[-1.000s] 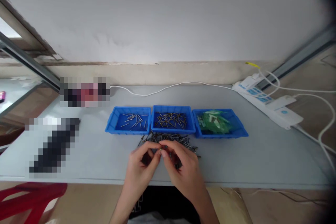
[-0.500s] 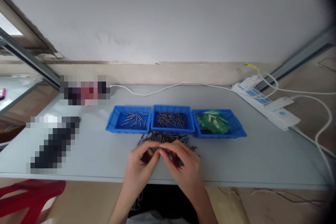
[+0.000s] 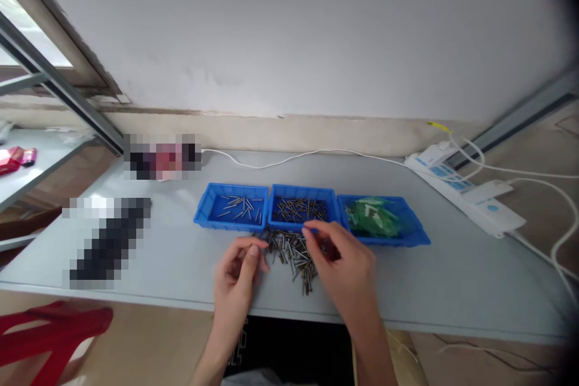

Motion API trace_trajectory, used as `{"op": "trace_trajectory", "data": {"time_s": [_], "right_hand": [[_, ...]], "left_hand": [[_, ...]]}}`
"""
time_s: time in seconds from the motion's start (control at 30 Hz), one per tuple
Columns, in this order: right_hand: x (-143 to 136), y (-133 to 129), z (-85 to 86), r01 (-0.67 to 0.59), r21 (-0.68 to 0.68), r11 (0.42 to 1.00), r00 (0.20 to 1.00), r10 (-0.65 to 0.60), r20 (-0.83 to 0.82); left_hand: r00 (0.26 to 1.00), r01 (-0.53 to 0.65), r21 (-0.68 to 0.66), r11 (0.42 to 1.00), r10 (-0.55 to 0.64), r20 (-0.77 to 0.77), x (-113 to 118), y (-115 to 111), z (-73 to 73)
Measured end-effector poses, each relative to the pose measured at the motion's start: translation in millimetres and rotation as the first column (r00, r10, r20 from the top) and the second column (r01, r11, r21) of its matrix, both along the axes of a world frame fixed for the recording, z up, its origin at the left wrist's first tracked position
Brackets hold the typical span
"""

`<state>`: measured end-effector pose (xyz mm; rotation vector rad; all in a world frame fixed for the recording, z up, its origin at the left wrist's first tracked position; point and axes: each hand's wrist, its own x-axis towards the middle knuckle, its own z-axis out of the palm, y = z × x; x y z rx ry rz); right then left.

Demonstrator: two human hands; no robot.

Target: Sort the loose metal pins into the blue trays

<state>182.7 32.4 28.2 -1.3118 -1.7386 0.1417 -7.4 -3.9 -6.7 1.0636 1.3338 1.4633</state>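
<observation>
A pale grey wall (image 3: 294,30), faintly scuffed toward the left, rises above a beige band (image 3: 253,131) with a chipped upper edge. Bright light shows through a window (image 3: 34,33) at far left. Slanting metal posts (image 3: 75,87) flank a grey table (image 3: 434,292). A red stool (image 3: 56,341) stands at lower left, over beige floor (image 3: 156,338).

On our bench (image 3: 434,289) we have three trays (image 3: 294,226) in a row, loose pins (image 3: 294,250) before the middle one, a power strip (image 3: 455,183) to the right.
</observation>
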Motion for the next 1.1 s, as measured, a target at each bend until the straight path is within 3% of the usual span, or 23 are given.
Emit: {"op": "trace_trajectory", "data": {"time_s": [0.07, 0.2, 0.53, 0.73, 0.93, 1.1], "right_hand": [[0.3, -12.0, -12.0, -0.059, -0.087, 0.994, 0.995, 0.066, 0.073], [0.8, -24.5, -30.6, -0.019, -0.141, 0.990, 0.982, 0.045, 0.184], [-4.9, -14.5, -40.2, -0.008, -0.123, 0.992, 0.990, 0.025, 0.140], [-8.5, -17.6, -31.2, -0.093, -0.109, 0.990, 0.994, 0.086, -0.068], [-23.9, -24.2, -22.3, -0.238, -0.089, 0.967, 0.936, 0.204, -0.287], [-29.8, -28.2, -22.7, -0.287, -0.130, 0.949, 0.917, 0.233, -0.323]], "left_hand": [[1.000, 0.007, -0.008, 1.000, -0.006, 0.016, 0.7, 0.4, 0.2], [0.999, 0.052, -0.026, 0.998, -0.052, 0.000, 1.0, 0.9, 3.3], [0.994, 0.111, -0.041, 0.993, -0.112, -0.022, 0.2, 0.8, 1.9], [0.983, 0.151, -0.029, 0.988, -0.154, -0.101, 1.1, 2.3, 3.1], [0.908, 0.307, 0.038, 0.951, -0.280, -0.312, 6.1, 3.4, 13.7], [0.889, 0.285, 0.109, 0.952, -0.219, -0.403, 5.1, 2.3, 13.0]]}}
